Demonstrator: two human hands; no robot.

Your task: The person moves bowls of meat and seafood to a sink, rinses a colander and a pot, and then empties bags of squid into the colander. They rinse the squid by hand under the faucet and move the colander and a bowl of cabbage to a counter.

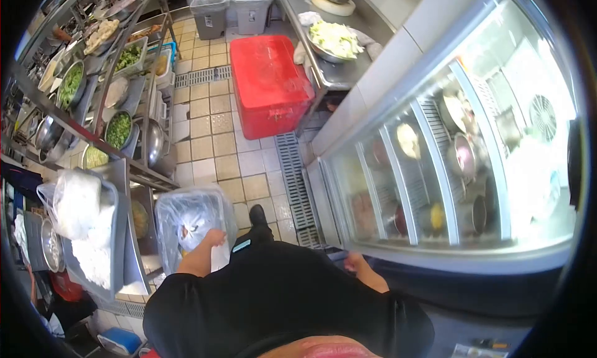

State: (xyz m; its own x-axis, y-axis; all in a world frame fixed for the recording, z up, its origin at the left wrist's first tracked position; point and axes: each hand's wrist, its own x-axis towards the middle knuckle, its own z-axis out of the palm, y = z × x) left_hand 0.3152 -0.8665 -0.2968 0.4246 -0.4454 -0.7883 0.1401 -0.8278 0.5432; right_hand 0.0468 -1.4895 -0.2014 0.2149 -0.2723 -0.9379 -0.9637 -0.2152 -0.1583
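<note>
My left hand (216, 237), fingers loosely curled with nothing showing in it, hangs beside a bin lined with a clear plastic bag (221, 202). It overlaps the near right rim of that bin in this view. Some crumpled pale rubbish (191, 224) lies inside the liner. On the other side of my body, my right hand (354, 262) is closed and small in view, near the lower edge of a glass-door display fridge (398, 249). No object shows in its fingers. One black shoe (259, 215) is forward on the tiled floor (221, 140).
A red lidded tub (267, 78) stands ahead beside a steel counter (339, 78) bearing a bowl of cut vegetables (336, 40). Steel shelving (140, 78) with bowls of greens lines the left. Two grey bins (252, 13) sit at the back. A drain grate (297, 196) runs along the right.
</note>
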